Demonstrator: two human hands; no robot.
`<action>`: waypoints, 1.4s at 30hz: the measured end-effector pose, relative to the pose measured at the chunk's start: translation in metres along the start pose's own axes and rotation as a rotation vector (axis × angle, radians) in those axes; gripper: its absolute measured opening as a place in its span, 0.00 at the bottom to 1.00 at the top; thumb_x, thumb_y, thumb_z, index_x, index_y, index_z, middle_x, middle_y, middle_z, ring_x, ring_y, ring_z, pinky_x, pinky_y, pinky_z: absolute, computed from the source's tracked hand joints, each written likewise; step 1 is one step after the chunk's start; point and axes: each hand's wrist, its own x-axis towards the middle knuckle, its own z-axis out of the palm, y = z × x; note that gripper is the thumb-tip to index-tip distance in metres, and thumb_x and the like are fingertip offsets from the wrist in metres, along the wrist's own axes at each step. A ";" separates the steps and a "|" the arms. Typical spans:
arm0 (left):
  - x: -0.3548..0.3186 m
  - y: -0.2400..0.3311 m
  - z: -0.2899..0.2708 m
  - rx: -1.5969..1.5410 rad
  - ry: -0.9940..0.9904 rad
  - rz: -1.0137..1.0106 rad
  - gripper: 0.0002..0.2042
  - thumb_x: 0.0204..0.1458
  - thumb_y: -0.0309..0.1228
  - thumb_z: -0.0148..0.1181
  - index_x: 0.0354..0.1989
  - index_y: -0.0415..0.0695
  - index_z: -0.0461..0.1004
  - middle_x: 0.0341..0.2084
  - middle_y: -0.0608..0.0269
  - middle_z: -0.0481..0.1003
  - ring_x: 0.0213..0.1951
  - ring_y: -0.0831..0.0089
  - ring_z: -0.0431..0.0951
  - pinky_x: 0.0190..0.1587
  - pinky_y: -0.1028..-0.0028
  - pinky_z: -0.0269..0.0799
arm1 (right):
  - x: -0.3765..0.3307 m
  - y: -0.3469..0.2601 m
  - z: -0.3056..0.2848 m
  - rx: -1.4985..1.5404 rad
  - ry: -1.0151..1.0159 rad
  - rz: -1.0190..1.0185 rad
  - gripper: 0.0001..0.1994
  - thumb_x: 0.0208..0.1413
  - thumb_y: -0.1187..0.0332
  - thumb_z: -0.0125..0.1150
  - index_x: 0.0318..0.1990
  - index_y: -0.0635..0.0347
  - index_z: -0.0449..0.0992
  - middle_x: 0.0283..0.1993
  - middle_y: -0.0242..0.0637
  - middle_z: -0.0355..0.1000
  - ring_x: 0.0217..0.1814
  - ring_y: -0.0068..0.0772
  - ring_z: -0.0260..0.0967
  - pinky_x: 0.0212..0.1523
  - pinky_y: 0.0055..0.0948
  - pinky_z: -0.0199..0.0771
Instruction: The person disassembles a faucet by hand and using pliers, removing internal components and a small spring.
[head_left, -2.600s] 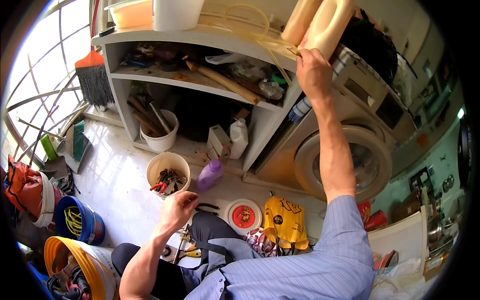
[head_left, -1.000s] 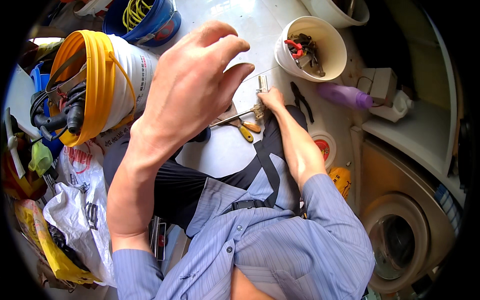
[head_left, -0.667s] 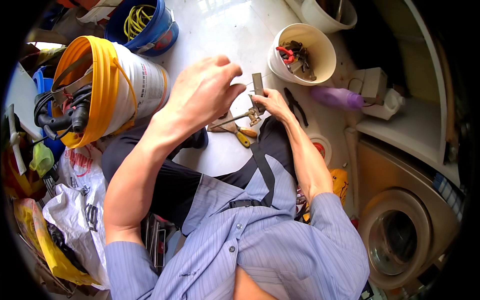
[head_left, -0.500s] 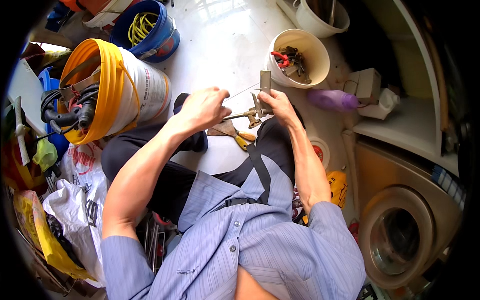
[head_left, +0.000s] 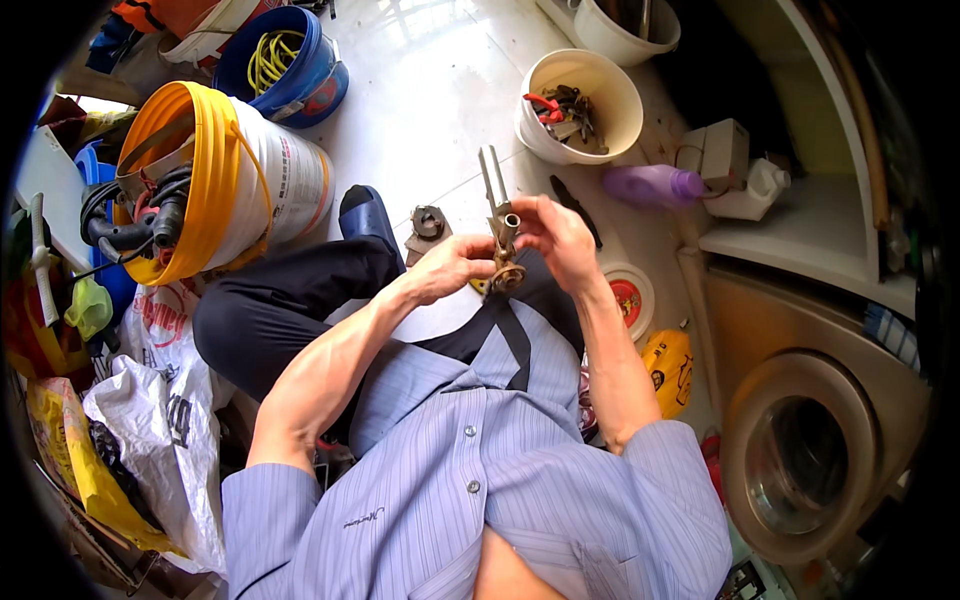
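Over my lap, a brass-coloured metal fitting stands upright, with a long channel-shaped arm, a short open tube and a round flange below. My left hand pinches it low on the left side. On its right side my right hand is closed, fingers curled against it. Part of the grip is hidden. A scraper-like plate with a dark ring-shaped part on it lies on the floor beyond my left hand. A yellow handle shows partly beneath that hand. A long dark tool lies beyond my right hand.
A white bucket of tools stands ahead, near a purple bottle. On the left are a yellow-rimmed bucket holding a corded power tool and a blue bucket with yellow cable. A front-loading washer is at right.
The fitting has been turned and brought nearer my body, its tube now facing up. My left hand has moved in to pinch it. A ring-shaped part now shows on the floor plate.
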 end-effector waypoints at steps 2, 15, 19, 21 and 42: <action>0.001 0.011 0.006 -0.113 -0.063 0.043 0.19 0.63 0.27 0.59 0.62 0.38 0.74 0.51 0.63 0.79 0.55 0.75 0.76 0.62 0.70 0.69 | -0.011 0.003 -0.010 -0.083 -0.019 -0.039 0.23 0.72 0.56 0.53 0.58 0.69 0.75 0.51 0.38 0.78 0.49 0.25 0.75 0.48 0.24 0.77; 0.020 -0.012 0.014 0.265 0.355 0.232 0.11 0.58 0.23 0.54 0.48 0.36 0.76 0.33 0.48 0.81 0.36 0.63 0.82 0.40 0.63 0.77 | -0.029 -0.004 0.027 -0.591 0.024 -0.389 0.23 0.48 0.82 0.69 0.55 0.64 0.78 0.46 0.38 0.78 0.46 0.28 0.78 0.44 0.26 0.79; 0.020 -0.007 0.014 0.259 0.423 0.291 0.12 0.58 0.22 0.52 0.49 0.37 0.76 0.35 0.47 0.81 0.39 0.57 0.84 0.42 0.62 0.77 | -0.024 -0.001 0.028 -0.557 0.050 -0.323 0.24 0.48 0.83 0.67 0.56 0.64 0.77 0.48 0.38 0.78 0.48 0.29 0.78 0.44 0.26 0.79; 0.018 -0.007 0.012 0.304 0.455 0.278 0.13 0.57 0.21 0.52 0.49 0.37 0.76 0.35 0.47 0.81 0.39 0.57 0.84 0.42 0.62 0.77 | -0.022 0.000 0.031 -0.590 0.042 -0.326 0.24 0.48 0.83 0.67 0.56 0.64 0.77 0.49 0.39 0.78 0.48 0.29 0.78 0.44 0.27 0.79; 0.017 -0.003 -0.003 0.080 0.532 0.118 0.11 0.60 0.18 0.58 0.50 0.37 0.79 0.40 0.61 0.82 0.44 0.75 0.81 0.50 0.73 0.78 | -0.010 0.016 0.035 -1.004 0.150 -0.621 0.21 0.44 0.75 0.74 0.49 0.63 0.78 0.45 0.43 0.78 0.44 0.49 0.76 0.45 0.40 0.77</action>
